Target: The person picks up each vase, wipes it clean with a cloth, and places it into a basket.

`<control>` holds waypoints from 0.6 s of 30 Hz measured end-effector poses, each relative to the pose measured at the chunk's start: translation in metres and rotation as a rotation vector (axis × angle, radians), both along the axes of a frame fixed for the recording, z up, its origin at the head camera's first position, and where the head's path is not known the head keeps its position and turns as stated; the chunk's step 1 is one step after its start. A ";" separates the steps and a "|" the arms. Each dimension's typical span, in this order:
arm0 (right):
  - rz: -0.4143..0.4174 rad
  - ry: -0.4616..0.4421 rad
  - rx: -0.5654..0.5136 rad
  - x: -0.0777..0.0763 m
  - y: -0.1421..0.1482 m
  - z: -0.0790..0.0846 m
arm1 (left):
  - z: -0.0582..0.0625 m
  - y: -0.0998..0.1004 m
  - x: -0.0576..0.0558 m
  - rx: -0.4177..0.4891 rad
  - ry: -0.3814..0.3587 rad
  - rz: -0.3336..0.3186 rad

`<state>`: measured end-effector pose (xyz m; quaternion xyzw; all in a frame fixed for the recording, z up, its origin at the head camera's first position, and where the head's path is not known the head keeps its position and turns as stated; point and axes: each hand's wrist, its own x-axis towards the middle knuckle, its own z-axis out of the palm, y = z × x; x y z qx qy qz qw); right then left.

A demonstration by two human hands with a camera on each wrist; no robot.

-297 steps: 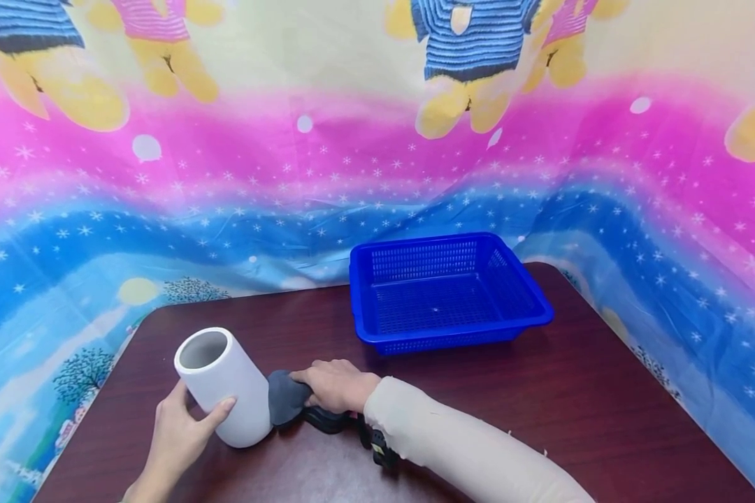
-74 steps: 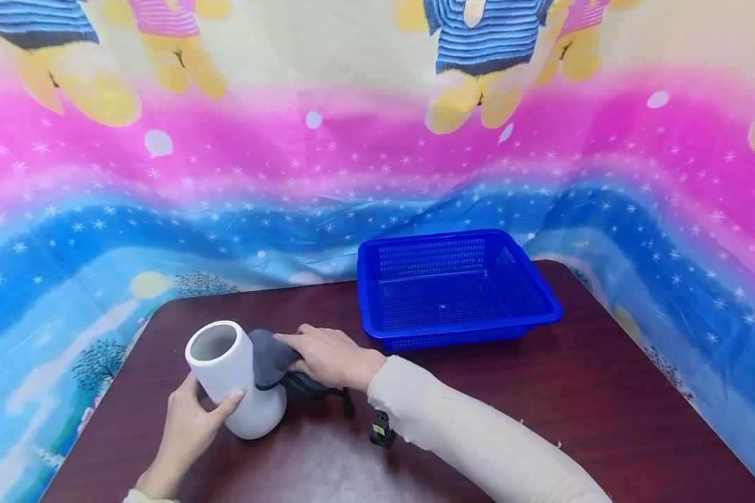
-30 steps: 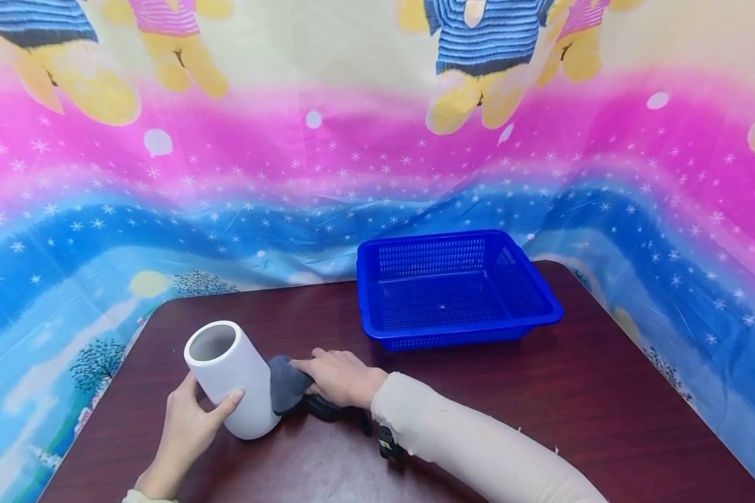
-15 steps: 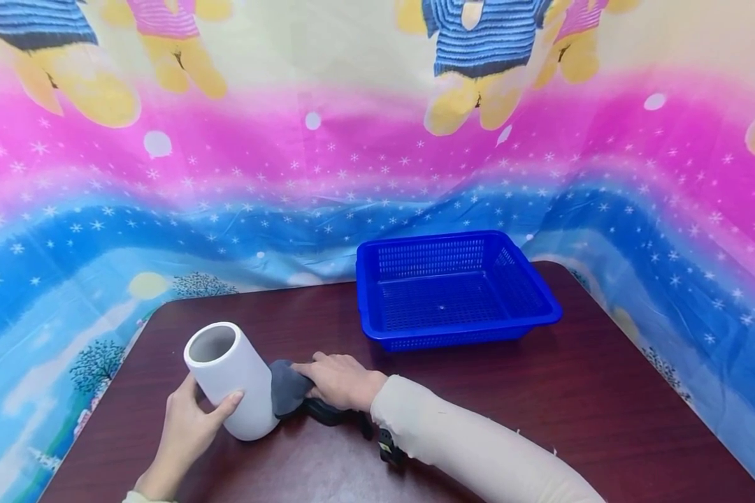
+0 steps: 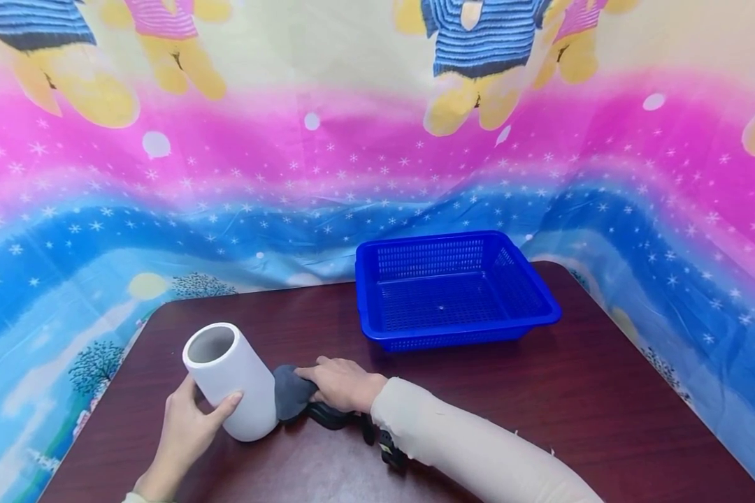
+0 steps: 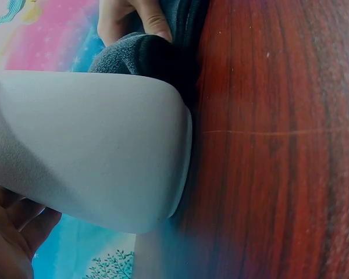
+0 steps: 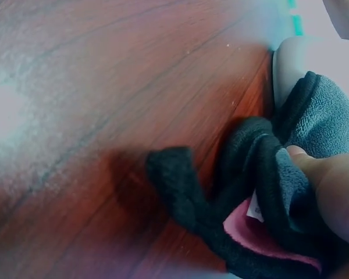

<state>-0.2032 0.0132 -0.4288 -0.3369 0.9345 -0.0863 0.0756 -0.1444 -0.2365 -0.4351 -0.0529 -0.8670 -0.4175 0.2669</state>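
A white ceramic vase [image 5: 234, 391], open at the top, stands on the table at the left, leaning in the head view. My left hand [image 5: 185, 426] grips its left side, thumb across the front. In the left wrist view the base of the vase [image 6: 104, 151] faces the tabletop. Against the vase's lower right side lies a grey fleecy cloth [image 5: 291, 392] with black edging. My right hand [image 5: 340, 384] holds this bunched cloth. The right wrist view shows the cloth [image 7: 328, 119] with a pink inner layer, a white label and a black hanging loop.
A blue plastic basket [image 5: 453, 328] with perforated walls stands at the back right of the dark red-brown table [image 5: 572, 391]. A printed curtain [image 5: 327, 175] hangs behind and along both sides. A small black device [image 5: 390, 447] sits by the right wrist.
The right hand with the cloth was higher on the vase 2.5 seconds ago and has come down its right side. Over the last second it shifts slightly lower. The left hand keeps its grip.
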 end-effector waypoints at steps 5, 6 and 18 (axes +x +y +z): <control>-0.014 -0.015 -0.001 0.000 0.000 -0.002 | 0.001 0.000 0.001 -0.004 0.000 -0.006; -0.016 -0.016 0.000 0.000 0.000 -0.002 | 0.001 0.000 0.001 -0.006 -0.001 -0.008; -0.011 -0.008 -0.004 0.000 0.000 -0.005 | 0.003 0.000 0.005 -0.047 -0.083 -0.016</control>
